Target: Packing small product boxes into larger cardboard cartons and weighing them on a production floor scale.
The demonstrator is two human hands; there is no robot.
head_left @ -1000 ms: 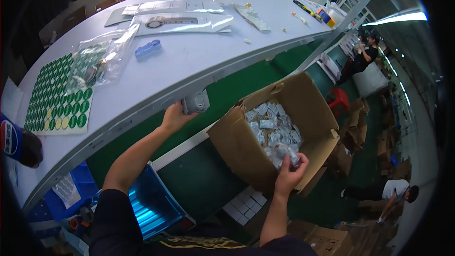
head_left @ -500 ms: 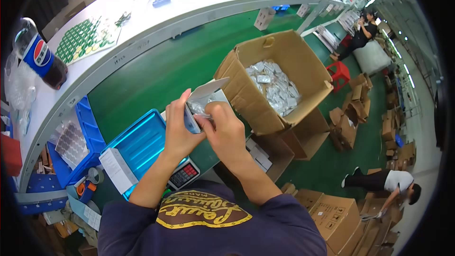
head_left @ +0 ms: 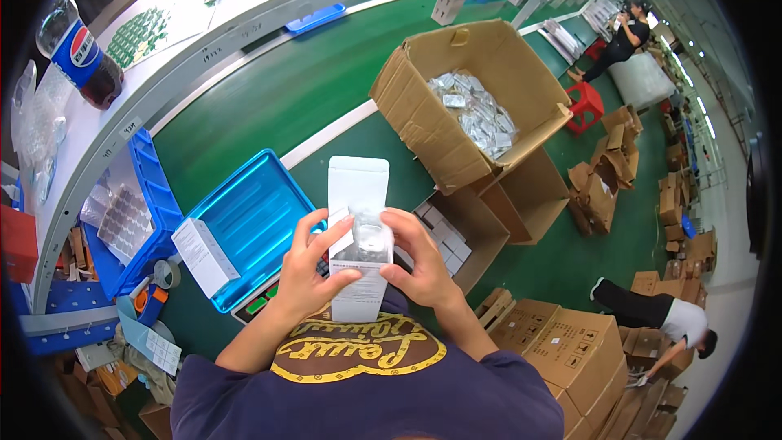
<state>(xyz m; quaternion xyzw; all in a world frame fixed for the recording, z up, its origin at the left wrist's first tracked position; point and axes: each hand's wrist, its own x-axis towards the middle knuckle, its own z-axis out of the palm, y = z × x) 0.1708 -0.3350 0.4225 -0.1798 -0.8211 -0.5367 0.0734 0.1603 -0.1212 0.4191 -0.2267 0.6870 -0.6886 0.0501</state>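
Gripping a small white box (head_left: 358, 300) between them, both hands work close in front of the chest. Left hand (head_left: 316, 265): half curled, thumb across the near face, fingers along the left side by a small side flap. Right hand (head_left: 421, 265): likewise half closed, thumb on the near face, fingertips at the right edge by the opening. Box tipped so its mouth shows; long top flap thrown back, away from the wearer. Inside, a clear-wrapped item (head_left: 373, 236), its details lost to glare.

Just left of the hands, a shiny blue tray (head_left: 261, 204); a white carton (head_left: 205, 257) lies tilted over its left edge. Green display (head_left: 262, 301) by the tray's near corner. Farther left, a blue bin (head_left: 167, 228) with a sheet of round pieces (head_left: 126, 228), and a tape roll (head_left: 167, 275) beside it.

Beyond the hands, to the right: big open cardboard box (head_left: 423, 143), clear packets (head_left: 481, 118) heaped inside. Below it, small white boxes (head_left: 444, 236) in another carton. Up on the white bench, a dark drink bottle (head_left: 85, 61). Well off right, a red stool (head_left: 584, 106) and two people.
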